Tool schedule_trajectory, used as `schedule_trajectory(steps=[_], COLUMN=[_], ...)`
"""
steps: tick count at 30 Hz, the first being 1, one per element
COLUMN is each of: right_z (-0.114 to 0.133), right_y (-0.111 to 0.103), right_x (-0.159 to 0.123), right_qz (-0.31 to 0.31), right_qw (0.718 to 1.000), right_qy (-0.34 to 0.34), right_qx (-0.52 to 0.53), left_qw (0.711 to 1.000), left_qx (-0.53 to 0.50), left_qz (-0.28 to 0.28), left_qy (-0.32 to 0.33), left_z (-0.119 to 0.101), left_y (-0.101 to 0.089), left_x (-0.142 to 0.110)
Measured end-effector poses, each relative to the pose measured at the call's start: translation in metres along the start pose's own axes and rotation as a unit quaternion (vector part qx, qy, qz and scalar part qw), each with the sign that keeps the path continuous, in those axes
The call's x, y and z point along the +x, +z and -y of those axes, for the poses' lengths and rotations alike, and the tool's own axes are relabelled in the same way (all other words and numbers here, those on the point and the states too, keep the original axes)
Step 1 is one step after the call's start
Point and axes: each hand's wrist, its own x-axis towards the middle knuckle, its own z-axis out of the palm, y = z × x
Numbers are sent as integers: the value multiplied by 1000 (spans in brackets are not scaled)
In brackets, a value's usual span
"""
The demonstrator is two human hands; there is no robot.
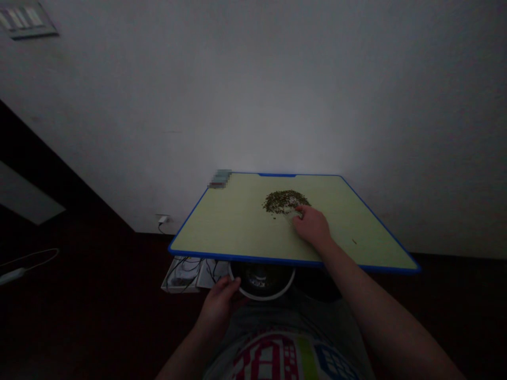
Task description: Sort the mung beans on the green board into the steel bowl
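Note:
A spread pile of small dark greenish-brown grains [283,200] lies on a pale yellow board-topped table [233,224] with a blue rim. Over the pile's near right edge is my right hand [312,224], its fingers curled inward at the grains. Whether anything is between those fingertips is hidden. Below the table's front edge, my left hand [222,301] grips the left side of a round bowl [263,296] with a pale rim. The bowl's inside looks dark and shiny, and its far part is under the tabletop. Too dim to tell what is in it.
A blurred-out patch [220,179] covers the table's back left corner. One thin brown bit [354,241] lies at the right of the board. Under the table is a white box [180,289] with cables. A plug [162,219] is in the wall [277,105] behind.

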Motion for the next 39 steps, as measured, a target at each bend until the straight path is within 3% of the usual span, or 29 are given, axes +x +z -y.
schedule_trajectory(steps=[17, 34, 39], right_z=[-3, 0, -1], right_y=[1, 0, 1], right_x=[2, 2, 2], right_qz=[-7, 7, 12], right_qw=[1000, 999, 1000], right_qy=[26, -33, -17], right_qx=[16, 15, 11], left_qw=[1000, 1000, 1000], left_qx=[0, 1, -1], left_qz=[-3, -6, -12], left_qy=[11, -2, 1], left_z=[1, -1, 0], left_y=[-2, 2, 1], left_x=[2, -1, 0])
